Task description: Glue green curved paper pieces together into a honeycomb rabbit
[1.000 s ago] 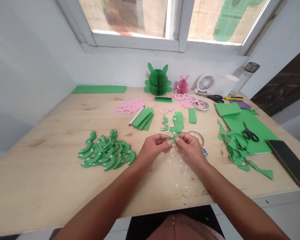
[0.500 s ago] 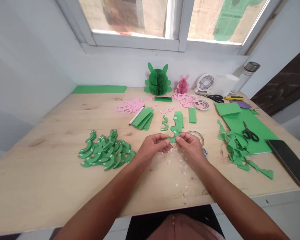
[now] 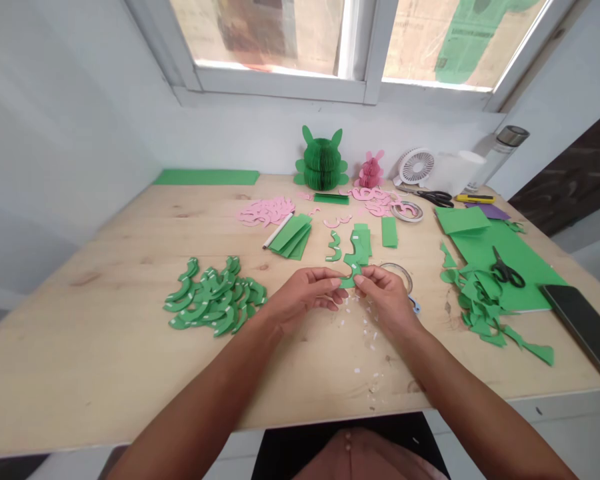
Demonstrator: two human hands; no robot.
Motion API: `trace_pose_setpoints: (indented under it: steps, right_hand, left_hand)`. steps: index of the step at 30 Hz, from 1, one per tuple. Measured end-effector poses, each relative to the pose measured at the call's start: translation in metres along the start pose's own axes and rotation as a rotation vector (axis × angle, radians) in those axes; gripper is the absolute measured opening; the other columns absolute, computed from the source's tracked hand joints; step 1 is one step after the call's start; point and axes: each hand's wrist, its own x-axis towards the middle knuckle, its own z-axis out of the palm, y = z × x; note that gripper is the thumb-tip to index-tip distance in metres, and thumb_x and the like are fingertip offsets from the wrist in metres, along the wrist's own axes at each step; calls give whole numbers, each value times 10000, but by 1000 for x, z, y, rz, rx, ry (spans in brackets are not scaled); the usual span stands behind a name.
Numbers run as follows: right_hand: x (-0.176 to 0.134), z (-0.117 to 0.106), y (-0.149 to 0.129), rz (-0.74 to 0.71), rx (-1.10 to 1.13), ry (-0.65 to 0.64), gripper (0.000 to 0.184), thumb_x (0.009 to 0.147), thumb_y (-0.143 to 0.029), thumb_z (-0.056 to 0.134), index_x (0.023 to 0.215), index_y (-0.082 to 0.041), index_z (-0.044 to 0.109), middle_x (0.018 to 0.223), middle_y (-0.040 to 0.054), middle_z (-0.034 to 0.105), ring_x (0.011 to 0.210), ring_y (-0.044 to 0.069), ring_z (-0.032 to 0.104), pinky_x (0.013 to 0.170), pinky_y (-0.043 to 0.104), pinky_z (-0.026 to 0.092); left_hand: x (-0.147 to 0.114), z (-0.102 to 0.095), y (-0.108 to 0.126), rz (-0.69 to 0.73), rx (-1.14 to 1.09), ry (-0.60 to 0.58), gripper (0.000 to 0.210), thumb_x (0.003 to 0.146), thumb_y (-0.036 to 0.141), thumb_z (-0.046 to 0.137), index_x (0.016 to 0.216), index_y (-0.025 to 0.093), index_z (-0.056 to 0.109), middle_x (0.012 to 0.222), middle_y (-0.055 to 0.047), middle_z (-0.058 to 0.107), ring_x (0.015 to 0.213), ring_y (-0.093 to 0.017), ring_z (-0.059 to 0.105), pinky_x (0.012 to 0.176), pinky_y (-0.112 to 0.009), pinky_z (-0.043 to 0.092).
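Between my two hands is a wavy green paper cutout (image 3: 353,257) with small white tape pieces on it. My left hand (image 3: 313,290) pinches its lower left end between thumb and finger. On the other side, my right hand (image 3: 384,290) grips its lower right edge. A smaller curved green cutout (image 3: 334,247) lies just beyond my hands. Tiny white scraps (image 3: 365,327) are scattered on the table under and in front of my fingers. To the left lies a heap of curved green cutouts (image 3: 215,297) with white tape marks.
Green offcuts (image 3: 480,300), black scissors (image 3: 506,268) and a phone (image 3: 583,327) lie on the right. Folded green papers (image 3: 293,239), a white pen (image 3: 279,231), pink cutouts (image 3: 265,211) and tape rolls (image 3: 406,211) are farther back. Paper figures (image 3: 323,165) and a small fan (image 3: 416,167) stand by the wall.
The whole view has shifted slightly, so the things on the table appear a little farther right. Both hands keep hold of the green cutout, with hardly any change in their grip.
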Motion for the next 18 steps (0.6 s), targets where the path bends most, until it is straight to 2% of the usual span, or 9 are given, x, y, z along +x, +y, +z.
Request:
trace_pose_setpoints:
  steps: [2, 5, 13, 16, 18]
  right_hand:
    - [0, 0, 0, -9, 3, -19, 154, 674, -323, 710, 706, -182, 657, 578, -30, 579, 552, 97, 478, 548, 228, 357]
    - [0, -1, 1, -1, 33, -28, 157, 669, -327, 718, 708, -185, 663, 579, -27, 586, 542, 95, 478, 541, 228, 357]
    - [-1, 1, -4, 58, 173, -26, 208, 594, -328, 777, 684, -191, 649, 569, -26, 583, 526, 93, 484, 522, 227, 359]
    - [-1, 1, -4, 53, 170, -44, 196, 610, -326, 769, 681, -193, 643, 563, -28, 577, 530, 94, 478, 530, 228, 361]
    - [-2, -1, -3, 29, 112, -72, 174, 645, -324, 747, 696, -190, 649, 568, -24, 579, 538, 96, 475, 537, 230, 360]
  left_hand:
    - [-1, -2, 2, -14, -23, -47, 344, 695, 307, 721, 995, 152, 658, 790, -72, 696, 721, -163, 642, 719, -324, 492]
    - [-1, -4, 4, 1, -14, -57, 374, 686, 303, 731, 1018, 153, 647, 808, -70, 694, 704, -152, 640, 721, -325, 497]
    - [-2, -5, 6, 31, 19, -38, 375, 652, 318, 757, 970, 145, 658, 790, -67, 687, 699, -149, 637, 732, -329, 504]
    - [-1, -7, 7, 70, 15, -21, 349, 653, 364, 747, 915, 144, 677, 842, -81, 685, 738, -167, 639, 728, -337, 504]
    - [0, -6, 8, 121, 37, 35, 331, 661, 391, 734, 873, 142, 689, 872, -91, 689, 771, -178, 635, 726, -331, 498]
